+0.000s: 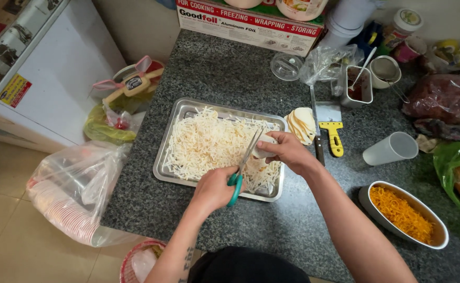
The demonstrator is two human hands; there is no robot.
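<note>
I look down at a dark speckled counter (293, 220) with a metal tray (163, 157) in the middle. My left hand (211, 189) is curled around the teal handles of a pair of scissors (242, 166) — fingers threaded through the loops and drawn close, blades pointing up and away over the tray. My right hand (287, 151) pinches a pale rolled stack of thin sheets (263, 147) between thumb and fingertips, holding it at the blades, just above the tray's right half. I cannot tell how far the blades are parted. The tray is heaped with fine white shreds (209, 144), spread almost edge to edge.

Just beyond my right hand lie a fanned pile of pale round slices (302, 124), a knife (316, 131) and a yellow-handled scraper (332, 128). Near my right forearm sits a white oval dish (442, 238) of orange shreds (400, 212), with an overturned white cup (391, 149) behind it.
</note>
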